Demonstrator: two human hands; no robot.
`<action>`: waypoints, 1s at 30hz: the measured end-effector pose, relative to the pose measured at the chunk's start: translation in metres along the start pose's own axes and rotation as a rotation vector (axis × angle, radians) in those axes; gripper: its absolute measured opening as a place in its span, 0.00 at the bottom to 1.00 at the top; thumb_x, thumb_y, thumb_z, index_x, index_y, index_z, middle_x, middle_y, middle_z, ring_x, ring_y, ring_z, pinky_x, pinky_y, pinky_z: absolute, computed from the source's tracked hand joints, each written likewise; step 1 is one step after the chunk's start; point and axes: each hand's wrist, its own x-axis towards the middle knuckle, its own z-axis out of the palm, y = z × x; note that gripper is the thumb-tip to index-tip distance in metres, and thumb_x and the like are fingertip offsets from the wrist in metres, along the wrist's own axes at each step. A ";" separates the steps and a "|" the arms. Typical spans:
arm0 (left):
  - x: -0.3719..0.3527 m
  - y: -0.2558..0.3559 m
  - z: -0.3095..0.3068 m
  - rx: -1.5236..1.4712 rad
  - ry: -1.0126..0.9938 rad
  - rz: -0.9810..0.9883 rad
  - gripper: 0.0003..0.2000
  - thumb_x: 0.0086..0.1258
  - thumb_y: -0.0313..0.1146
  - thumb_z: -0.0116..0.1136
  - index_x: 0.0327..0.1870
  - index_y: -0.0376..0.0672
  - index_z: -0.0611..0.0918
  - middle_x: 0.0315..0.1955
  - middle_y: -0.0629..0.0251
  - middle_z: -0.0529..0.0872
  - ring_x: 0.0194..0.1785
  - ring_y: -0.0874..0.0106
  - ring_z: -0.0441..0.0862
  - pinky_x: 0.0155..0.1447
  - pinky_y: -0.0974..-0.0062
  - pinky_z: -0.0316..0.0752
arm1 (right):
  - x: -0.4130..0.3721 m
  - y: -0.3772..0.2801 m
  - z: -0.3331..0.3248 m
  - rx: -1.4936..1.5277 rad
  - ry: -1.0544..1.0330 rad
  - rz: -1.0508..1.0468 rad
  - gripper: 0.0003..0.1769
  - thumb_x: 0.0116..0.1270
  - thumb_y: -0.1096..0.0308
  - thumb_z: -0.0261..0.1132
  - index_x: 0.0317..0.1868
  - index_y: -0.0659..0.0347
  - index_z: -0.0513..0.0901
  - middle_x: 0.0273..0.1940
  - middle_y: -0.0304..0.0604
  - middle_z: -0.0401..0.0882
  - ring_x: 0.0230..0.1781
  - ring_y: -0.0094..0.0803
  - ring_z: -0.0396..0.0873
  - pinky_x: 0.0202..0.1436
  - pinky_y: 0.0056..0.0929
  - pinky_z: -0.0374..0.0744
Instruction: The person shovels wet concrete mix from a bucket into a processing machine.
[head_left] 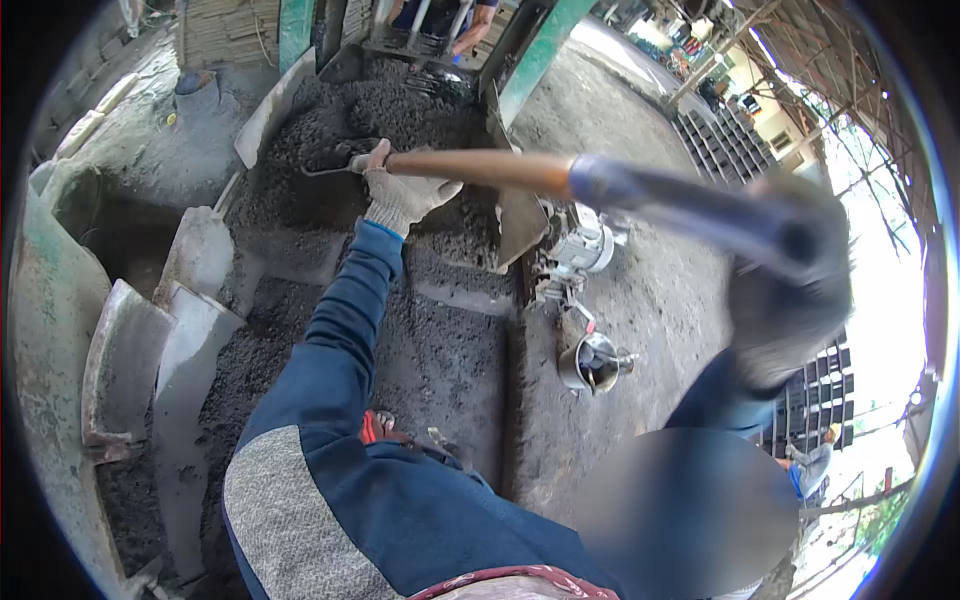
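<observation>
A shovel with a wooden handle [480,168] reaches across the upper part of the view, its grip end wrapped in a blue-grey sleeve. My left hand [405,195], in a pale knit glove, supports the handle low down, close to the blade, with the thumb up along it. Only part of the blade [333,168] shows, against a heap of dark, damp, grainy material [390,105] in a trough. On the right, near the camera, my right hand [790,300] is closed around the grip end in a dark glove, blurred by motion.
An electric motor [585,240] and a metal pot [590,362] stand right of the trough. Curved slabs [130,345] lean at left. Another person's arm [474,28] shows beyond the heap; a person [812,465] is far right. Stacked dark blocks [725,145] stand behind.
</observation>
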 end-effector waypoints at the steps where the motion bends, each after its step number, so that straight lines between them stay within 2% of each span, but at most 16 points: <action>1: 0.020 0.008 -0.014 -0.007 0.090 -0.008 0.32 0.63 0.63 0.53 0.49 0.38 0.78 0.49 0.54 0.82 0.55 0.59 0.76 0.62 0.46 0.67 | -0.023 -0.002 0.019 0.089 0.042 0.150 0.09 0.60 0.68 0.72 0.39 0.59 0.84 0.35 0.41 0.85 0.36 0.30 0.85 0.40 0.28 0.83; 3: 0.067 0.019 -0.055 -0.019 0.267 -0.028 0.31 0.61 0.62 0.55 0.40 0.35 0.78 0.39 0.52 0.82 0.46 0.58 0.79 0.56 0.48 0.72 | -0.079 0.005 0.046 0.165 0.113 0.245 0.09 0.57 0.70 0.73 0.37 0.59 0.83 0.32 0.40 0.85 0.28 0.26 0.83 0.30 0.25 0.81; 4: 0.071 0.016 -0.049 -0.011 0.340 -0.029 0.26 0.63 0.58 0.57 0.34 0.38 0.77 0.31 0.57 0.79 0.35 0.59 0.77 0.49 0.52 0.75 | -0.114 0.002 0.052 0.259 0.106 0.454 0.09 0.58 0.69 0.74 0.36 0.60 0.82 0.32 0.40 0.84 0.29 0.26 0.83 0.31 0.26 0.81; 5: 0.080 0.017 -0.045 0.037 0.358 -0.011 0.23 0.64 0.55 0.57 0.34 0.38 0.76 0.29 0.58 0.78 0.34 0.59 0.77 0.49 0.53 0.75 | -0.148 -0.001 0.061 0.351 0.093 0.669 0.10 0.58 0.68 0.74 0.35 0.60 0.81 0.32 0.40 0.84 0.30 0.27 0.83 0.32 0.28 0.81; 7: 0.094 0.013 -0.051 0.134 0.440 0.002 0.19 0.67 0.50 0.58 0.33 0.39 0.74 0.26 0.60 0.75 0.33 0.60 0.76 0.48 0.55 0.75 | -0.230 0.011 0.090 0.207 0.089 0.672 0.04 0.65 0.71 0.67 0.36 0.62 0.81 0.33 0.37 0.83 0.33 0.28 0.82 0.36 0.29 0.80; 9: 0.104 -0.005 -0.052 0.129 0.448 0.124 0.14 0.68 0.41 0.59 0.34 0.41 0.72 0.23 0.63 0.72 0.29 0.62 0.74 0.46 0.57 0.75 | -0.335 0.016 0.123 0.183 -0.150 1.068 0.09 0.59 0.70 0.73 0.38 0.59 0.82 0.34 0.41 0.84 0.35 0.30 0.84 0.34 0.35 0.80; 12: 0.049 -0.049 -0.045 0.246 0.231 -0.040 0.12 0.68 0.40 0.61 0.35 0.44 0.72 0.25 0.64 0.73 0.33 0.64 0.74 0.53 0.54 0.72 | -0.425 0.008 0.107 0.977 -0.117 1.725 0.10 0.60 0.71 0.72 0.40 0.59 0.82 0.36 0.42 0.85 0.34 0.32 0.83 0.33 0.34 0.79; 14: -0.041 -0.089 -0.022 0.236 0.089 -0.115 0.14 0.70 0.45 0.58 0.32 0.46 0.73 0.26 0.63 0.75 0.33 0.63 0.74 0.53 0.51 0.71 | -0.496 -0.001 0.064 1.072 -0.174 2.113 0.10 0.61 0.73 0.71 0.42 0.60 0.82 0.37 0.40 0.85 0.32 0.31 0.82 0.33 0.32 0.79; 15: -0.069 -0.104 -0.048 0.256 -0.154 -0.175 0.15 0.72 0.47 0.55 0.34 0.44 0.74 0.28 0.62 0.76 0.36 0.61 0.76 0.55 0.48 0.71 | -0.572 0.008 0.046 0.963 -0.391 2.016 0.10 0.62 0.74 0.70 0.44 0.60 0.83 0.38 0.39 0.85 0.33 0.29 0.82 0.33 0.32 0.79; 16: -0.107 -0.122 -0.066 0.312 -0.193 -0.174 0.16 0.72 0.48 0.54 0.34 0.43 0.75 0.31 0.61 0.77 0.38 0.60 0.77 0.58 0.43 0.70 | -0.638 0.010 0.023 0.855 -0.599 1.902 0.11 0.62 0.75 0.70 0.46 0.61 0.84 0.38 0.38 0.85 0.33 0.28 0.81 0.33 0.32 0.79; 18: -0.181 -0.158 -0.099 0.364 -0.211 -0.188 0.14 0.69 0.45 0.59 0.34 0.44 0.75 0.32 0.60 0.77 0.40 0.60 0.78 0.61 0.41 0.70 | -0.645 -0.016 -0.050 0.779 -0.438 2.073 0.13 0.63 0.72 0.69 0.49 0.63 0.85 0.38 0.40 0.85 0.35 0.28 0.81 0.38 0.31 0.80; 21: -0.269 -0.208 -0.122 0.213 0.378 -0.232 0.09 0.67 0.35 0.62 0.29 0.47 0.75 0.30 0.63 0.76 0.36 0.64 0.76 0.62 0.49 0.70 | -0.655 -0.052 -0.128 0.323 -0.422 1.751 0.15 0.67 0.66 0.68 0.49 0.65 0.85 0.39 0.40 0.85 0.36 0.27 0.81 0.41 0.30 0.80; 22: -0.281 -0.217 -0.143 0.187 0.564 -0.234 0.10 0.69 0.36 0.61 0.29 0.46 0.75 0.28 0.64 0.75 0.35 0.64 0.76 0.62 0.49 0.70 | -0.680 -0.062 -0.147 0.296 -0.366 1.729 0.17 0.70 0.57 0.67 0.43 0.65 0.85 0.38 0.40 0.85 0.37 0.25 0.80 0.43 0.27 0.78; 25: -0.297 -0.232 -0.236 0.208 0.976 -0.309 0.10 0.72 0.37 0.58 0.31 0.44 0.75 0.26 0.65 0.75 0.32 0.65 0.76 0.58 0.50 0.72 | -0.654 -0.097 -0.187 0.525 -0.064 1.695 0.21 0.69 0.50 0.66 0.37 0.64 0.84 0.36 0.40 0.84 0.35 0.23 0.79 0.40 0.26 0.78; 29: -0.276 -0.283 -0.234 0.286 1.207 -0.350 0.11 0.74 0.39 0.57 0.34 0.42 0.77 0.22 0.66 0.76 0.29 0.65 0.76 0.51 0.52 0.76 | -0.634 -0.123 -0.206 0.705 0.018 2.228 0.25 0.67 0.46 0.67 0.32 0.63 0.79 0.22 0.40 0.78 0.19 0.23 0.74 0.20 0.25 0.72; 30: -0.273 -0.302 -0.225 0.313 1.135 -0.379 0.11 0.75 0.41 0.57 0.37 0.42 0.78 0.23 0.64 0.77 0.27 0.65 0.77 0.44 0.54 0.78 | -0.623 -0.127 -0.201 0.725 -0.030 2.332 0.23 0.67 0.48 0.69 0.32 0.64 0.79 0.20 0.40 0.77 0.16 0.25 0.74 0.18 0.25 0.71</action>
